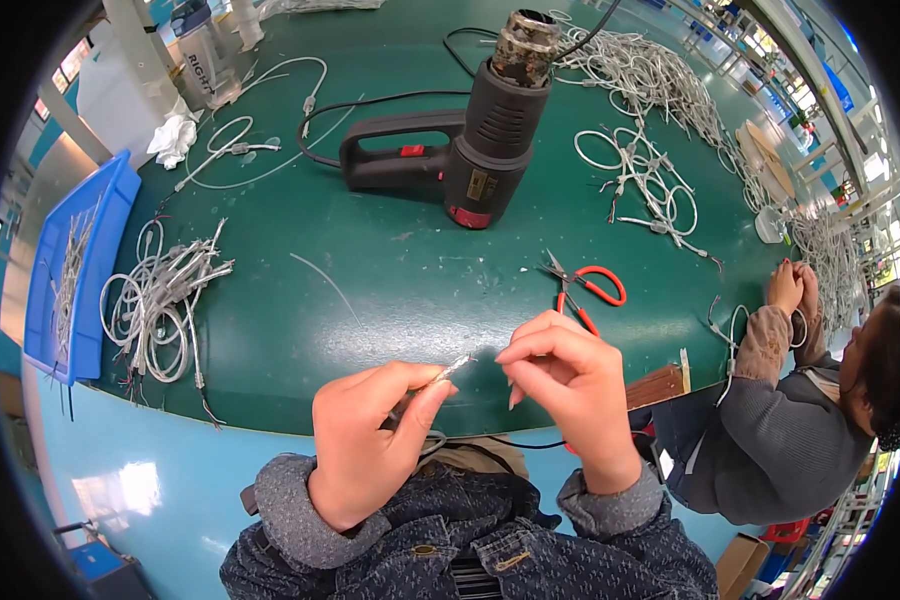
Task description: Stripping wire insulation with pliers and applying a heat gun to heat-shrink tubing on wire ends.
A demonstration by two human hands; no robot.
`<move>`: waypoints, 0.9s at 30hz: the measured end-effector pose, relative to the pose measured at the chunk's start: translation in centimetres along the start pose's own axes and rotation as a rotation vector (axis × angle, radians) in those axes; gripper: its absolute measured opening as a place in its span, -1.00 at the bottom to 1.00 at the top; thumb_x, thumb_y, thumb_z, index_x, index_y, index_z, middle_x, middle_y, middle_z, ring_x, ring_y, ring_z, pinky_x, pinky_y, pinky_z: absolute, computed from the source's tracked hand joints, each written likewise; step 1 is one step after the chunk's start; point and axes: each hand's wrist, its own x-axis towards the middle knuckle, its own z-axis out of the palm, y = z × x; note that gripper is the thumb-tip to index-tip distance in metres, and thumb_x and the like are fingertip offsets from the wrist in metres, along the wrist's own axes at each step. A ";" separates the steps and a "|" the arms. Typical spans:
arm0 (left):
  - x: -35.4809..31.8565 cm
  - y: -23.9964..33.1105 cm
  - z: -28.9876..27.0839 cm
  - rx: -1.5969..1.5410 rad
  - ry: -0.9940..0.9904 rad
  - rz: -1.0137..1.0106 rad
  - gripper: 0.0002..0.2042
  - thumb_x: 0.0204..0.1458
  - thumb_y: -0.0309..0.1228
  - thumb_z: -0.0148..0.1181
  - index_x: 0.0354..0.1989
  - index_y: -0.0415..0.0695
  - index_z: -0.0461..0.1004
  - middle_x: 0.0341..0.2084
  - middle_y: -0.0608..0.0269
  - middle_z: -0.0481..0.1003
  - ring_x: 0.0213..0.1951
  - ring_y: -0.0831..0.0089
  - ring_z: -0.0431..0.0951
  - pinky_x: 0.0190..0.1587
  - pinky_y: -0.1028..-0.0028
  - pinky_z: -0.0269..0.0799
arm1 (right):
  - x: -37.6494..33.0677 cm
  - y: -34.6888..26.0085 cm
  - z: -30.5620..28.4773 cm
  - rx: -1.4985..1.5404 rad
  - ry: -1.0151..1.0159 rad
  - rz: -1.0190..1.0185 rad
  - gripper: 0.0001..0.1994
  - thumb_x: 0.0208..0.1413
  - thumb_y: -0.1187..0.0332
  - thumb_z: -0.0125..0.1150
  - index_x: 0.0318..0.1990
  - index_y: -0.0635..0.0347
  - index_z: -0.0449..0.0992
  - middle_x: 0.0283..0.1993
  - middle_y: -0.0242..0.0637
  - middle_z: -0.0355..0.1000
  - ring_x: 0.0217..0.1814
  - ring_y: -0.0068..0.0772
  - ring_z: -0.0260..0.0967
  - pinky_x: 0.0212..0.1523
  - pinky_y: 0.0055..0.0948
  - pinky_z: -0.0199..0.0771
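Observation:
My left hand (370,430) pinches a cable (456,367) between thumb and fingertips, close above the front edge of the green table. The cable's silvery, braided-looking end sticks out toward the right. A short gap separates that end from my right hand (575,385), whose thumb and index finger are closed together. Whether a thin strand lies between them is too small to see. Just beyond the right hand lie red-handled pliers (618,290), jaws apart. Grey cable loops partly show beneath my left hand.
A black heat gun (500,145) stands nozzle-up mid-table. At left are a cable bundle (165,295) and a blue tray (115,215) with wires. More cables (645,180) and a large heap (650,75) lie at right. A co-worker (790,430) sits on the right, hands on the table.

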 end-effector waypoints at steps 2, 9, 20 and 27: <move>-0.3 0.4 0.1 -0.003 0.000 -0.033 -0.95 0.03 -0.57 0.15 -0.38 -0.29 0.51 -0.55 0.22 0.55 -0.66 0.64 0.41 -0.59 0.64 0.28 | -0.5 -0.2 0.8 -0.032 0.046 -0.096 -0.87 -0.07 0.72 0.16 -0.34 0.39 0.53 -0.29 -0.23 0.36 -0.40 -0.55 0.38 -0.50 -0.63 0.45; -0.9 1.2 0.5 0.016 0.003 -0.081 -0.95 -0.03 -0.54 0.22 -0.39 -0.23 0.53 -0.61 0.21 0.52 -0.62 0.53 0.48 -0.55 0.59 0.33 | -1.3 -0.2 1.7 -0.340 0.168 -0.358 -0.85 -0.11 0.74 0.19 -0.35 0.37 0.55 -0.33 -0.21 0.40 -0.42 -0.54 0.38 -0.51 -0.64 0.42; -1.4 0.7 -0.7 -0.553 -0.192 -0.496 -0.74 0.17 -0.46 -0.07 -0.41 -0.39 0.50 -0.69 0.18 0.49 -0.79 0.63 0.35 -0.73 0.68 0.20 | -2.3 0.3 2.0 0.008 0.189 -0.118 -0.88 -0.07 0.74 0.17 -0.34 0.43 0.50 -0.34 -0.15 0.42 -0.45 -0.48 0.42 -0.50 -0.60 0.47; -2.1 0.9 -0.5 -0.439 -0.177 -0.462 -0.76 0.18 -0.43 -0.03 -0.37 -0.34 0.52 -0.78 0.26 0.44 -0.76 0.64 0.39 -0.70 0.67 0.24 | -2.6 1.0 2.7 -0.147 0.151 -0.234 -0.86 -0.09 0.76 0.17 -0.33 0.44 0.49 -0.32 -0.13 0.42 -0.43 -0.48 0.43 -0.47 -0.59 0.49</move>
